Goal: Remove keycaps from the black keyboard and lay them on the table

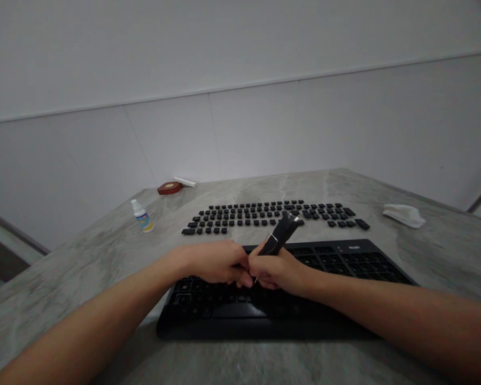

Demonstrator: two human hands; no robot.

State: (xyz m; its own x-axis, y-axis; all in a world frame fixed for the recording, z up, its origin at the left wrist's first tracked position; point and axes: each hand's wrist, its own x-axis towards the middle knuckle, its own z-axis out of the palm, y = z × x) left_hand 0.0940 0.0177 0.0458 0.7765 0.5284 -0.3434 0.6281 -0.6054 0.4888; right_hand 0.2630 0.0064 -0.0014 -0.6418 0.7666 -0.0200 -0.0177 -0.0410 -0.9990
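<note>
My right hand point(278, 271) is closed around a black, broad-handled tool point(278, 235) that slants up and to the right. A pale metal end shows at its top, and a thin wire-like line shows below the fingers. My left hand point(220, 263) is closed with its fingertips pinched against the right hand's fingers; what they hold, if anything, is hidden. Both hands are over a black keyboard point(260, 329) with many of its keycaps off. Loose black keycaps point(256, 215) lie in rows behind it.
On the left stands a small white spray bottle point(143, 218) with a coloured label. Farther back are a reddish-brown case point(169, 187) and a white strip point(185, 182). A crumpled white tissue point(404, 215) lies at the right. A pale wall backs the grey marbled table point(84, 256).
</note>
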